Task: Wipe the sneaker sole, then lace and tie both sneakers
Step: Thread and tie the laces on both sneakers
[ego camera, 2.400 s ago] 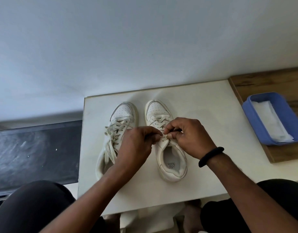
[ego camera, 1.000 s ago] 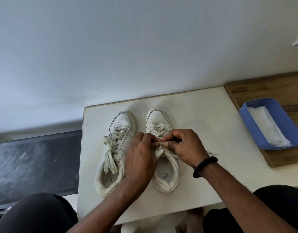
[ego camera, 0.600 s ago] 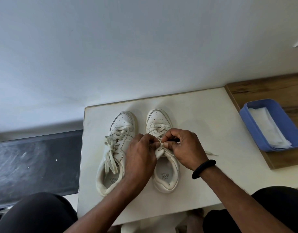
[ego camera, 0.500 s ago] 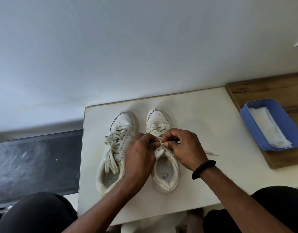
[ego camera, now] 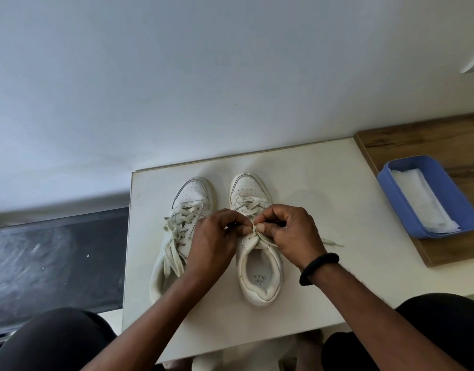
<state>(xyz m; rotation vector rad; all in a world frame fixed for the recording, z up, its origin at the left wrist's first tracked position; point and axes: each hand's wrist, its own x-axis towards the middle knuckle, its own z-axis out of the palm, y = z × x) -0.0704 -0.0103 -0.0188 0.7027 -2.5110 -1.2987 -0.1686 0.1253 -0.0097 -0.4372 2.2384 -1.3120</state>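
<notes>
Two white sneakers stand side by side on a white table (ego camera: 324, 183), toes pointing away from me. The left sneaker (ego camera: 189, 199) has loose lace ends draped down its side. My left hand (ego camera: 217, 245) and my right hand (ego camera: 289, 234) meet over the tongue of the right sneaker (ego camera: 260, 277). Both pinch its lace (ego camera: 254, 231) at the top eyelets, fingertips nearly touching. One free lace end (ego camera: 333, 242) trails out to the right on the table. My left hand hides part of the left sneaker's collar.
A blue plastic tray (ego camera: 452, 194) holding folded white wipes (ego camera: 420, 199) sits on a wooden surface (ego camera: 431, 140) at the right. A pale wall rises right behind the table. A dark floor strip (ego camera: 54, 258) lies to the left. My knees flank the table's near edge.
Both hands have stayed on the right sneaker's lace, working it at the tongue. The free lace end on the right has slid slightly. The view shifted a little since the oldest frame.
</notes>
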